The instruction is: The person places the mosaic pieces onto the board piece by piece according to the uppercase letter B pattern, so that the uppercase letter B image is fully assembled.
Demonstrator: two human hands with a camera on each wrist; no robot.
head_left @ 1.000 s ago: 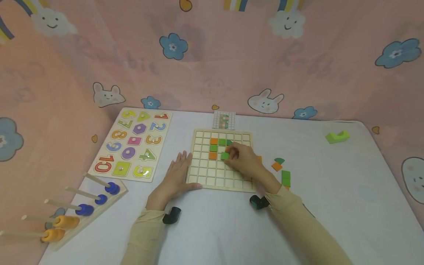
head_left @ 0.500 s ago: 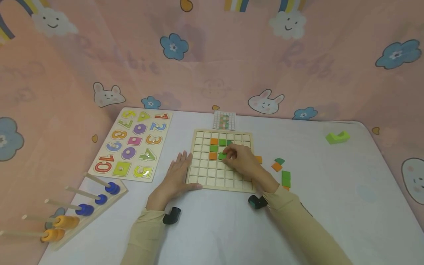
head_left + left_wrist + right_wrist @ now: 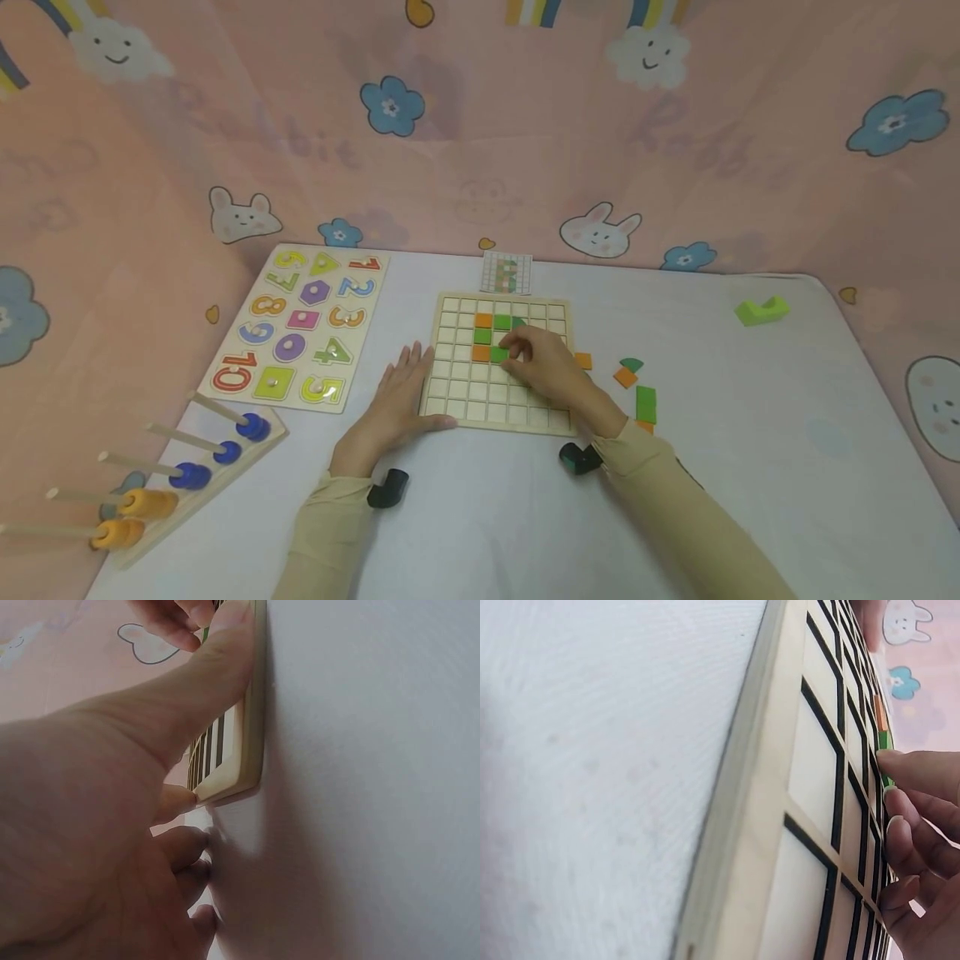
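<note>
A square wooden grid board (image 3: 457, 389) lies mid-table with orange and green tiles set in it. My right hand (image 3: 553, 367) pinches a green square tile (image 3: 497, 354) between thumb and fingers, low at the grid, right beside an orange tile (image 3: 480, 353). In the right wrist view the thumb rests along the edge of the green tile (image 3: 886, 740). My fingers hide tiles and cells to the right. My left hand (image 3: 396, 400) lies spread at the board's left side, its thumb over the front left corner and its fingers along the left edge.
Loose tiles, among them a green one (image 3: 646, 404) and an orange one (image 3: 626, 377), lie right of the board. A pattern card (image 3: 507, 273) sits behind it. At left are a number puzzle (image 3: 352, 342) and a peg stacker (image 3: 217, 467); a light-green block (image 3: 762, 311) is far right.
My right hand has shifted slightly left and brought the green tile down into line against the orange tile. The left hand keeps its place.
</note>
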